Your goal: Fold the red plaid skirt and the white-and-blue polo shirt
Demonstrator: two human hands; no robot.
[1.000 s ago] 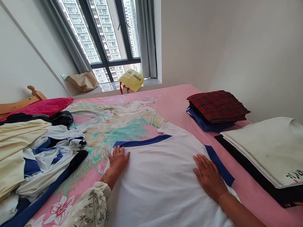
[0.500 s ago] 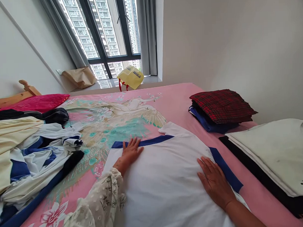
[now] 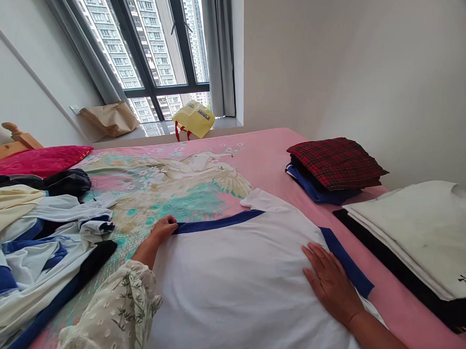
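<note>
A white T-shirt [image 3: 229, 276] with blue bands lies spread over the near middle of the bed. At its far left corner, my left hand [image 3: 164, 229] has its fingers closed on the end of the blue band. My right hand [image 3: 330, 283] rests flat on the shirt's right side, fingers stretched out, beside the blue sleeve band [image 3: 345, 259]. One white sleeve [image 3: 270, 198] sticks out at the far edge. The shirt's near end runs out of the picture.
Loose clothes [image 3: 52, 242] are heaped at the left of the pink bed sheet [image 3: 270, 142]. A folded red plaid garment [image 3: 337, 160] tops a pile at the right, and folded white clothes [image 3: 414, 229] lie nearer. A yellow bag [image 3: 194, 119] and a brown paper bag [image 3: 111, 119] stand by the window.
My left hand has slid left from lying flat on the shirt to its far left corner and closed there. My right hand has stayed in place. The view has shifted slightly right.
</note>
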